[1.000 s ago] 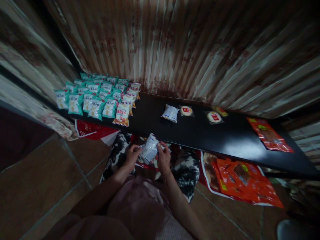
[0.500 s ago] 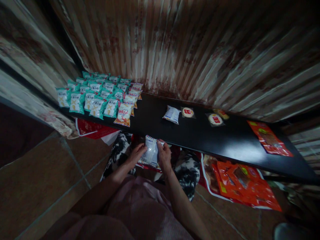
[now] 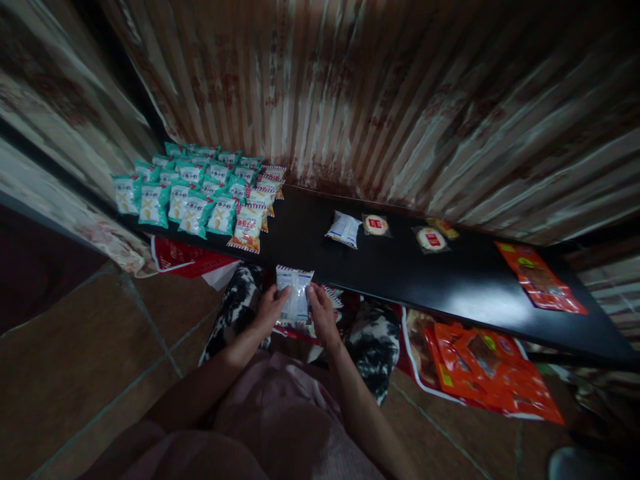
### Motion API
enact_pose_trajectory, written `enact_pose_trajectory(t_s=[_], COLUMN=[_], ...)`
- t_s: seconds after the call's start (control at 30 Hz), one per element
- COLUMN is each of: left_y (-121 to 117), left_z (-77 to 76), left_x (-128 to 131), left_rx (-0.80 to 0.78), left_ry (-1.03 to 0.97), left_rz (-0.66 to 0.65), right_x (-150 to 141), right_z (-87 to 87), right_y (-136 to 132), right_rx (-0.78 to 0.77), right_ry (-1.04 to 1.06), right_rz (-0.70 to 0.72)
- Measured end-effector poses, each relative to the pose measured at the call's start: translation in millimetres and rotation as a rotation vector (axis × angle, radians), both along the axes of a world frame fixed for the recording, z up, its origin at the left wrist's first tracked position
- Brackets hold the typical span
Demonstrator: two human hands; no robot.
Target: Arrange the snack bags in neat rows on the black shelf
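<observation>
A small snack bag [image 3: 296,292], its printed back facing up and its ends striped, is held by its sides over my lap. My left hand [image 3: 271,308] is closed on its left edge, thumb on top. On the right edge my right hand [image 3: 323,313] is closed with its thumb on the bag. Beneath and to the right, partly hidden by the hands, lie more striped-edge packets [image 3: 334,297]. Ahead on the black shelf [image 3: 295,230], another snack bag [image 3: 344,229] lies back side up.
Rows of teal snack bags [image 3: 195,215] and a column of striped bags [image 3: 247,227] fill the shelf's left end. Round wrapped cakes [image 3: 376,225] and an orange packet [image 3: 540,277] lie to the right. Below are a red basket [image 3: 175,257] and orange packets [image 3: 493,367]. A curtain [image 3: 330,100] hangs behind.
Both hands have brought the held bag slightly left and up, closer to the shelf edge, and turned it a little. More of the packets beneath now shows to its right.
</observation>
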State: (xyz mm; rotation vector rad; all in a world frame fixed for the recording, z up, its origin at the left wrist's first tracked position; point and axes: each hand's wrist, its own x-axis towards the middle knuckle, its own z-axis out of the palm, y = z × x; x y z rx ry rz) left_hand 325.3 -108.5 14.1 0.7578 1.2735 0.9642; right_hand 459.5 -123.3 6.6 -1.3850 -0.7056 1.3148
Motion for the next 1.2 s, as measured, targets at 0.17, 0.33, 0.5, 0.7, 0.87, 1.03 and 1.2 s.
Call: enact_pose_trajectory(t_s=[0.17, 0.33, 0.5, 0.7, 0.87, 1.03, 1.2], left_y=[4, 5, 3, 3, 4, 1, -2], left_z=[0.5, 1.7, 6.0, 8.4, -2.3, -4.7, 2.6], left_x=[3, 6, 8, 8, 10, 12, 16], left_rx=[0.028, 0.064, 0.041, 0.027, 0.038, 0.056, 0.028], left_ry=[-0.018, 0.052, 0.046, 0.013, -0.001, -0.008, 0.061], left_rz=[0.068, 0.111, 0.110, 0.087, 0.090, 0.072, 0.103], right_x=[-4, -9, -9, -3, 1, 4, 7], right_z=[6.9, 12.6, 9.6, -0.2, -3.7, -8.0, -9.7], right_y=[-10, -17, -16, -11, -10, -12, -15], right_rx=[0.012, -0.006, -0.012, 0.006, -0.002, 0.005, 0.008], right_ry=[0.016, 0.046, 0.030, -0.004, 0.030, -0.001, -0.012], right_rz=[0.091, 0.096, 0.043, 0.008, 0.010, -0.008, -0.004])
